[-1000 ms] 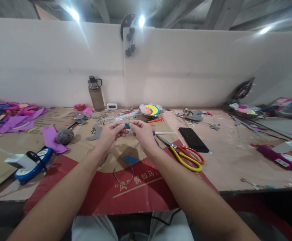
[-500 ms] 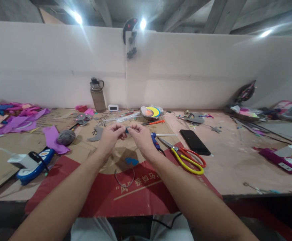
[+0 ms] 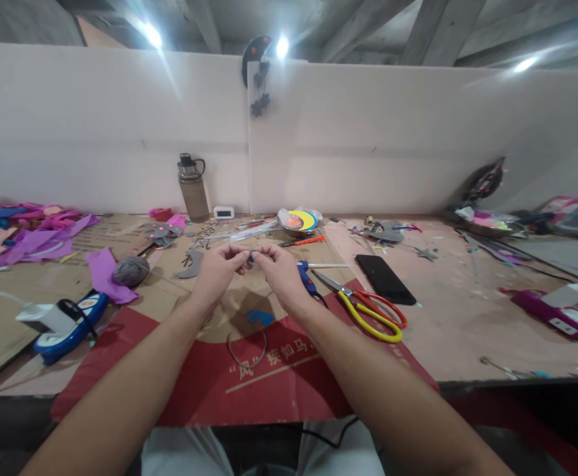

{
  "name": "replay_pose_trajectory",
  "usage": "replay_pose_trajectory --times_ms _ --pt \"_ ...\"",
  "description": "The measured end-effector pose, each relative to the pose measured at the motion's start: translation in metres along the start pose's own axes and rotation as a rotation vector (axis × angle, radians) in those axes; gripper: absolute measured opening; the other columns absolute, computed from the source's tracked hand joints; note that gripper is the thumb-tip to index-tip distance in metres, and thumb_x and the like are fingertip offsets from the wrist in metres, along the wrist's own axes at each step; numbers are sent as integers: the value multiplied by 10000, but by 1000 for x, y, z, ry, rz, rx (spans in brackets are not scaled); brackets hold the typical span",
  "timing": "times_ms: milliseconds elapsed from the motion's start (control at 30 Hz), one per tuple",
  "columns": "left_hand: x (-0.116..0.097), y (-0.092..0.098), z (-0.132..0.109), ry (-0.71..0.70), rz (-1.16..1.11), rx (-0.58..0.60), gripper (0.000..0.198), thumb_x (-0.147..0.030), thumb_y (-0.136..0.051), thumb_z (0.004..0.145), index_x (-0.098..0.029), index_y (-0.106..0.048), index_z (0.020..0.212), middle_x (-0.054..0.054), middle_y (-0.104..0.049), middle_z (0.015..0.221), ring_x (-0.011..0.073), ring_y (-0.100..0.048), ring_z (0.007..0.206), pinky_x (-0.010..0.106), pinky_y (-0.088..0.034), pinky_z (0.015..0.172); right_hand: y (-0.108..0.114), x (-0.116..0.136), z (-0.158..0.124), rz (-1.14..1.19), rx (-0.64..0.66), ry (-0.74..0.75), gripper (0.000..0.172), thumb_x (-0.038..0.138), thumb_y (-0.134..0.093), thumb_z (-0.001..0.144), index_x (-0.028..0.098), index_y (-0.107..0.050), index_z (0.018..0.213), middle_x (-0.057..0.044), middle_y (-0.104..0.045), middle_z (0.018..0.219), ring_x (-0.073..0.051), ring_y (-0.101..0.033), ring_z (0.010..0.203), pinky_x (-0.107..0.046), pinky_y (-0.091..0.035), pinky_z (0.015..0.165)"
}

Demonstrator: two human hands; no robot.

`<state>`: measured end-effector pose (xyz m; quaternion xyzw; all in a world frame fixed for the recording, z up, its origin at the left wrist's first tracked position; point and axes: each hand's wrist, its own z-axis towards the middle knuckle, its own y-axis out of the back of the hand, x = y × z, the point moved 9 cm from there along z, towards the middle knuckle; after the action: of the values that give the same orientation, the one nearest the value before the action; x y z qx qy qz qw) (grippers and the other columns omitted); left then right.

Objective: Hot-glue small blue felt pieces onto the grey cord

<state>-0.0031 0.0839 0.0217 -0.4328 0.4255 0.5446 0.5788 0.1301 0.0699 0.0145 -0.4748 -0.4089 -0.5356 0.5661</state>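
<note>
My left hand (image 3: 223,270) and my right hand (image 3: 278,268) meet over the cardboard, fingertips pinched together. Between them shows a small dark blue piece (image 3: 251,256), mostly hidden by the fingers; it looks like felt, but I cannot be sure. Below the hands lies a blue scrap (image 3: 260,318), and a loop of thin grey cord (image 3: 229,349) rests on the red printed sheet (image 3: 289,396). A blue glue gun (image 3: 307,277) sits just right of my right hand, partly covered by it. Scissors with red and yellow handles (image 3: 368,311) lie further right.
A black phone (image 3: 385,279) lies beyond the scissors. Left are a grey yarn ball (image 3: 131,271), a blue power strip (image 3: 71,330) and a heap of purple felt (image 3: 45,238). A bottle (image 3: 194,192) and a small white clock (image 3: 224,212) stand by the white partition (image 3: 368,139).
Both hands keep the same pinched pose around the blue piece, with barely any finger movement. The camera view has shifted very slightly.
</note>
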Motion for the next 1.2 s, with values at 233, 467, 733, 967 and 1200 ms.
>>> replay_pose_trajectory --times_ms 233,467,733,967,1200 --pt "0 4 0 18 -75 -38 227 -319 -753 664 -136 -652 752 6 -608 613 102 -553 536 211 -389 466 3 4 2 -128 -15 114 273 370 -602 740 197 -560 947 83 -422 609 -99 -378 545 -233 -318 544" --pt "1 -10 -4 85 -171 57 230 -294 -772 656 -120 -646 738 7 -613 563 73 -510 463 194 -397 461 8 4 6 -81 -41 106 204 373 -615 705 172 -594 736 39 -528 648 -98 -407 582 -247 -343 597" --pt "8 -16 -5 251 -346 95 230 -320 -744 709 -109 -669 760 56 -664 655 121 -631 590 202 -486 516 13 -2 9 37 -80 54 199 366 -612 665 177 -569 710 45 -534 651 -100 -439 605 -246 -358 625" --pt "10 -9 -4 166 -200 66 281 -330 -804 626 -122 -680 767 30 -658 646 112 -593 542 223 -462 506 10 -1 8 -71 -66 62 199 378 -590 679 181 -567 690 62 -469 582 -94 -381 565 -242 -311 578" --pt "5 -10 -6 174 -208 77 274 -339 -800 603 -119 -671 705 42 -648 596 122 -585 527 242 -462 524 10 3 5 -141 -74 61 179 362 -576 683 186 -549 673 75 -413 544 -89 -334 530 -237 -273 532"
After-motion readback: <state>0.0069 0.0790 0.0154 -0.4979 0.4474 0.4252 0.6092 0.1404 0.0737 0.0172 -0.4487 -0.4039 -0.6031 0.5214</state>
